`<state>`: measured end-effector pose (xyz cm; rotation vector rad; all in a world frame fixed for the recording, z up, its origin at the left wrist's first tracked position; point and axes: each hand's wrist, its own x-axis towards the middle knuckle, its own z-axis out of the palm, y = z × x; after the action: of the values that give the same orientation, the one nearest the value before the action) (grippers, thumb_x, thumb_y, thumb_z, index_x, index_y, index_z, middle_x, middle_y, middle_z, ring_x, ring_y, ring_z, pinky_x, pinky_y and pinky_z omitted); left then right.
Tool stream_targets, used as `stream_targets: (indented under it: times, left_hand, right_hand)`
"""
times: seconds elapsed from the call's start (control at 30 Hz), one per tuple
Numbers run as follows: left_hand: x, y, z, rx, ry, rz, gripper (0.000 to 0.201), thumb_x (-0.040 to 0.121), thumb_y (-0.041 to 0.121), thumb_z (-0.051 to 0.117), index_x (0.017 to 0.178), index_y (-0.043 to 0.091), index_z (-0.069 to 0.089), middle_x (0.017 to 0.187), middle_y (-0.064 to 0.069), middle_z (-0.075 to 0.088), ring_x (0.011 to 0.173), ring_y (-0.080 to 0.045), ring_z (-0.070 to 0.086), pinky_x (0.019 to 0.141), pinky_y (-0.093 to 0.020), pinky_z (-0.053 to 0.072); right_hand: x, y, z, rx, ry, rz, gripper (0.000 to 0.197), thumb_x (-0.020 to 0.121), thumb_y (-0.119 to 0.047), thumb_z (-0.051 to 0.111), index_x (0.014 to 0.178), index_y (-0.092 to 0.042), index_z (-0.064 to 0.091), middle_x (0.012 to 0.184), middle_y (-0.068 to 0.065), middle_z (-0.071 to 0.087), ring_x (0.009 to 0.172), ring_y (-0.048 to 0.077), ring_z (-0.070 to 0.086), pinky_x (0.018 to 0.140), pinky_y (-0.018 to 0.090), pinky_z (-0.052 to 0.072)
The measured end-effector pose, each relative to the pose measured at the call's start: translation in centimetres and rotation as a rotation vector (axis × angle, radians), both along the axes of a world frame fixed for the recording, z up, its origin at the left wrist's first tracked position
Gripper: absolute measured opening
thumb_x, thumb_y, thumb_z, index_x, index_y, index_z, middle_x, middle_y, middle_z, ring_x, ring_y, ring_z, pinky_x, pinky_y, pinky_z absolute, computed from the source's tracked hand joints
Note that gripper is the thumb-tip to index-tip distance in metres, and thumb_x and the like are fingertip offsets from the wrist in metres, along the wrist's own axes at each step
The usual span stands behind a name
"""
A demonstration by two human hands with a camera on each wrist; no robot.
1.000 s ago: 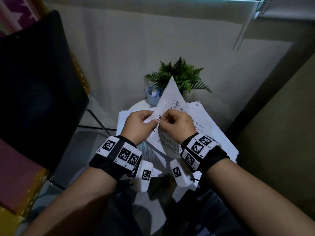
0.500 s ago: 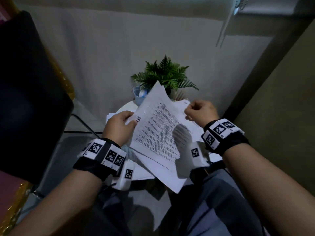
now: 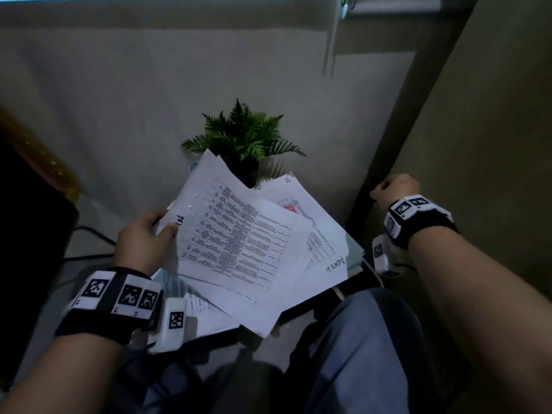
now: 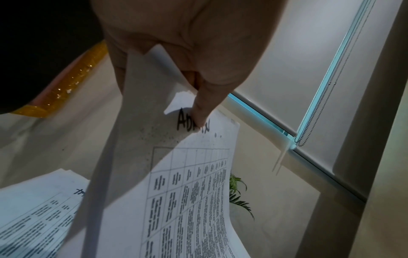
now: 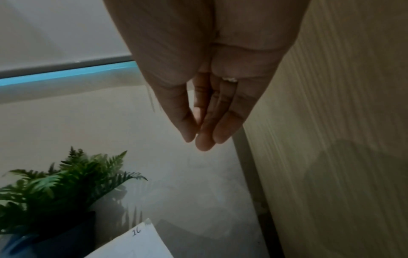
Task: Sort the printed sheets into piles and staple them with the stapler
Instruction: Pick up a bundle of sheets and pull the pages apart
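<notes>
My left hand (image 3: 164, 221) pinches the corner of a printed sheet (image 3: 236, 234) with a table of text, holding it tilted above the table. In the left wrist view the thumb (image 4: 198, 115) presses beside the handwritten word on that sheet (image 4: 194, 200). More printed sheets (image 3: 322, 234) lie spread underneath, and another stack (image 3: 191, 300) lies by my left wrist. My right hand (image 3: 388, 189) is off to the right near the wall, clear of the papers. Its fingers (image 5: 205, 139) are held together with the thumb against them, and nothing shows between them. No stapler is in view.
A potted fern (image 3: 242, 138) stands at the back of the small glass table (image 3: 355, 252). A ribbed wall panel (image 3: 493, 144) is close on the right. A black chair (image 3: 30, 234) stands to the left. My knee in jeans (image 3: 358, 339) is under the table's front edge.
Both hands were together at the sheet's corner. The right hand let go and swung out to the right, near the wall. The left hand still holds the sheet, now lower and flatter.
</notes>
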<state>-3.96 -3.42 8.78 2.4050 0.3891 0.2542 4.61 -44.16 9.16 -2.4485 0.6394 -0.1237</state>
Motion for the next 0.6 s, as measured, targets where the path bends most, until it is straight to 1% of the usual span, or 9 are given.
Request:
stream_targets:
  times: [0.1, 0.2, 0.3, 0.37, 0.43, 0.5, 0.53, 0.57, 0.6]
  left_hand:
    - [0.2, -0.2, 0.1, -0.008, -0.016, -0.002, 0.024, 0.086, 0.017, 0.061, 0.109, 0.014, 0.065, 0.104, -0.016, 0.068, 0.097, -0.032, 0.061, 0.082, -0.038, 0.047]
    - [0.3, -0.9, 0.8, 0.031, -0.023, -0.042, 0.022, 0.09, 0.019, 0.056, 0.109, 0.015, 0.064, 0.103, -0.017, 0.067, 0.096, -0.033, 0.061, 0.08, -0.039, 0.048]
    - [0.1, -1.4, 2.1, 0.038, -0.077, -0.079, 0.024, 0.092, 0.027, 0.055, 0.112, 0.015, 0.063, 0.105, -0.017, 0.068, 0.099, -0.034, 0.061, 0.085, -0.044, 0.05]
    - [-0.1, -1.4, 3.5, -0.024, -0.15, -0.114, 0.027, 0.09, 0.032, 0.058, 0.11, 0.016, 0.065, 0.104, -0.01, 0.07, 0.1, -0.028, 0.063, 0.088, -0.044, 0.05]
    - [-0.4, -1.4, 5.5, -0.066, -0.235, -0.164, 0.022, 0.087, 0.029, 0.063, 0.103, 0.015, 0.069, 0.099, -0.007, 0.071, 0.097, -0.023, 0.065, 0.089, -0.04, 0.051]
    - [-1.0, -1.5, 7.8, -0.017, -0.316, -0.219, 0.01, 0.085, 0.025, 0.067, 0.09, 0.017, 0.069, 0.089, -0.003, 0.071, 0.09, -0.018, 0.064, 0.081, -0.034, 0.051]
    - [-1.3, -1.5, 8.9, 0.003, -0.355, -0.232, 0.008, 0.084, 0.026, 0.068, 0.083, 0.019, 0.067, 0.085, -0.001, 0.069, 0.086, -0.016, 0.063, 0.076, -0.033, 0.049]
    - [-1.5, -1.6, 9.9, 0.0, -0.393, -0.227, 0.012, 0.082, 0.027, 0.07, 0.078, 0.017, 0.064, 0.08, -0.001, 0.068, 0.08, -0.015, 0.061, 0.071, -0.033, 0.048]
    - [-1.6, -1.5, 10.7, -0.026, -0.426, -0.209, 0.018, 0.081, 0.028, 0.071, 0.075, 0.015, 0.062, 0.076, -0.001, 0.065, 0.074, -0.015, 0.058, 0.066, -0.032, 0.046]
  right_hand:
    - [-0.1, -0.4, -0.1, 0.005, 0.034, -0.014, 0.024, 0.09, -0.01, 0.051, 0.092, -0.002, 0.073, 0.1, 0.018, 0.07, 0.095, 0.034, 0.065, 0.083, 0.033, 0.052]
    - [-0.5, 0.6, 0.2, 0.032, 0.026, 0.047, 0.022, 0.089, -0.013, 0.054, 0.1, -0.005, 0.072, 0.107, 0.015, 0.069, 0.099, 0.034, 0.064, 0.089, 0.037, 0.051]
    - [-1.1, 3.4, 1.1, 0.003, -0.038, 0.272, 0.024, 0.086, -0.019, 0.063, 0.108, -0.009, 0.068, 0.109, 0.01, 0.067, 0.097, 0.025, 0.061, 0.082, 0.025, 0.045]
    - [-1.7, 6.4, 2.6, 0.081, -0.102, 0.451, 0.042, 0.081, -0.024, 0.071, 0.121, -0.015, 0.06, 0.117, 0.003, 0.06, 0.104, 0.017, 0.056, 0.084, 0.022, 0.039]
    - [-2.3, 9.5, 4.2, 0.192, -0.178, 0.575, 0.068, 0.074, -0.03, 0.078, 0.134, -0.023, 0.046, 0.13, 0.0, 0.05, 0.119, 0.014, 0.048, 0.094, 0.024, 0.036]
    - [-2.5, 12.2, 5.6, 0.309, -0.21, 0.656, 0.087, 0.07, -0.032, 0.081, 0.142, -0.027, 0.032, 0.135, -0.006, 0.043, 0.125, 0.009, 0.04, 0.101, 0.025, 0.032]
    - [-2.4, 13.3, 6.1, 0.374, -0.198, 0.667, 0.091, 0.068, -0.035, 0.082, 0.142, -0.028, 0.03, 0.134, -0.009, 0.043, 0.125, 0.008, 0.039, 0.103, 0.027, 0.032]
    - [-2.4, 14.3, 6.6, 0.443, -0.19, 0.671, 0.091, 0.063, -0.04, 0.083, 0.139, -0.029, 0.034, 0.133, -0.009, 0.047, 0.124, 0.009, 0.042, 0.106, 0.03, 0.033]
    - [-2.5, 15.2, 7.1, 0.515, -0.173, 0.656, 0.085, 0.058, -0.046, 0.084, 0.131, -0.03, 0.044, 0.13, -0.007, 0.054, 0.121, 0.012, 0.049, 0.107, 0.035, 0.037]
